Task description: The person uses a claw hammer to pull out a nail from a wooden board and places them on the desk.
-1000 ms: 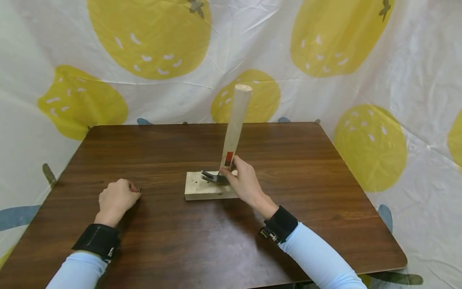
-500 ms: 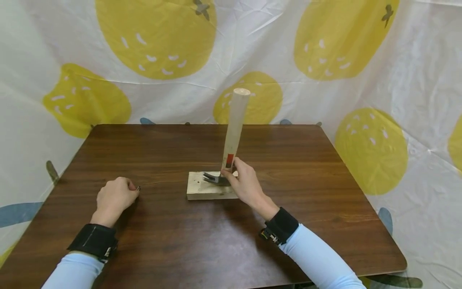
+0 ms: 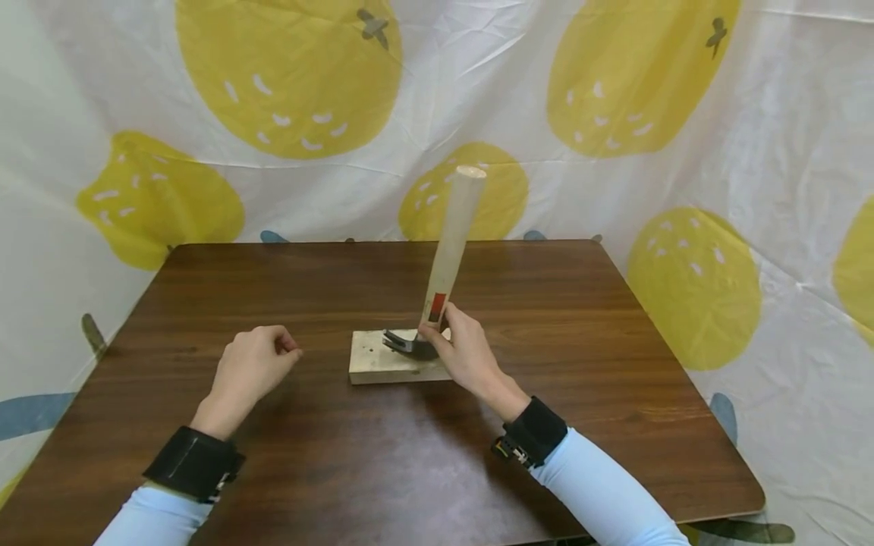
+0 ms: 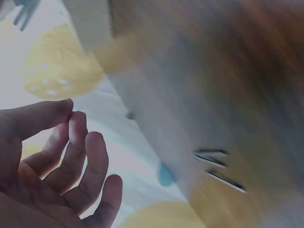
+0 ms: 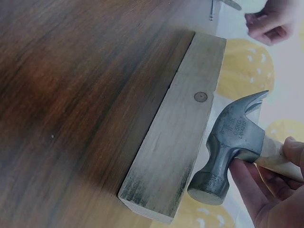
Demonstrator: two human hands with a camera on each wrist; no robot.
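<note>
A claw hammer (image 5: 233, 138) is held by my right hand (image 3: 467, 353), with thumb and fingers around the handle just above the head. Its handle points up, leaning slightly right, and its head is over the pale wooden block (image 3: 367, 370). Left of the block, my left hand (image 3: 253, 371) is raised with curled fingers. Thumb and forefinger tips meet in the left wrist view (image 4: 71, 108); nothing shows between them, though a small thing could be hidden. Several nails (image 4: 225, 180) lie on the table near that hand; the head view does not show them.
The brown wooden table (image 3: 601, 425) has rounded corners. Behind and beside it hangs a white curtain (image 3: 601, 189) with a yellow fruit pattern. Small dark holes mark the block's top.
My left hand has lifted from the table's left part, where small dark things showed at its fingertips, and moved right towards the block. My right hand keeps its grip; the hammer handle tilts slightly right.
</note>
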